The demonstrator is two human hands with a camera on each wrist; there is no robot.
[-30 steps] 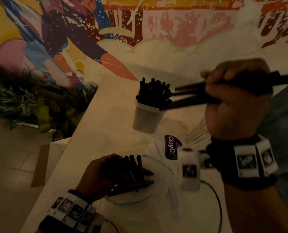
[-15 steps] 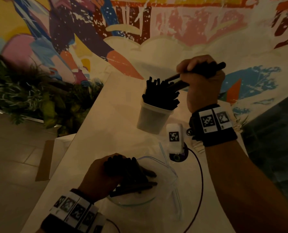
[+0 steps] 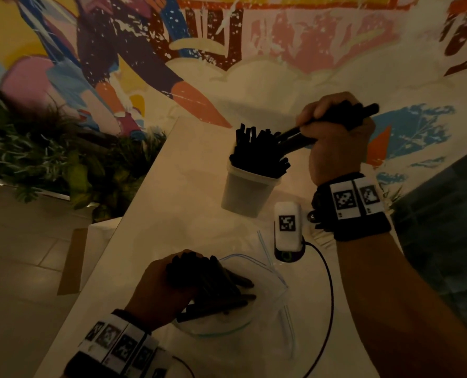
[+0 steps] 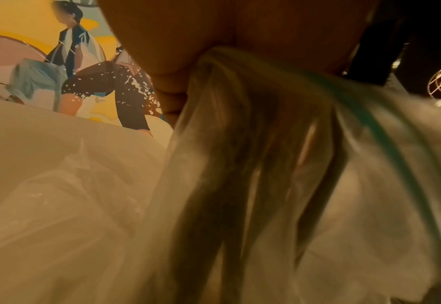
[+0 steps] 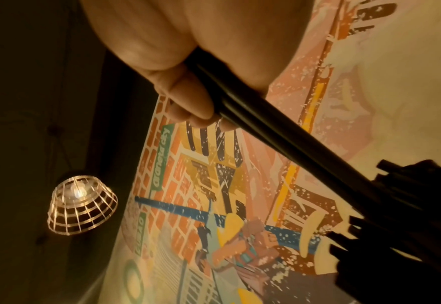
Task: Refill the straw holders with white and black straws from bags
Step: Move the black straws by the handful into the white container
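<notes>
A white straw holder stands on the table, packed with black straws. My right hand grips a small bunch of black straws, tilted, with their lower ends among those in the holder. Near the front, my left hand holds a bundle of black straws inside a clear plastic bag lying on the table. In the left wrist view the bag wraps the straws under my palm. No white straws are visible.
The white table runs along a painted mural wall. Green plants stand to the left beyond the table's edge. A small white tagged device with a dark cable sits between holder and bag. A wire lamp hangs overhead.
My right hand carried its black straws from the right over to the holder and tipped their ends in among the others. The left hand stayed on the bundle in the bag.
</notes>
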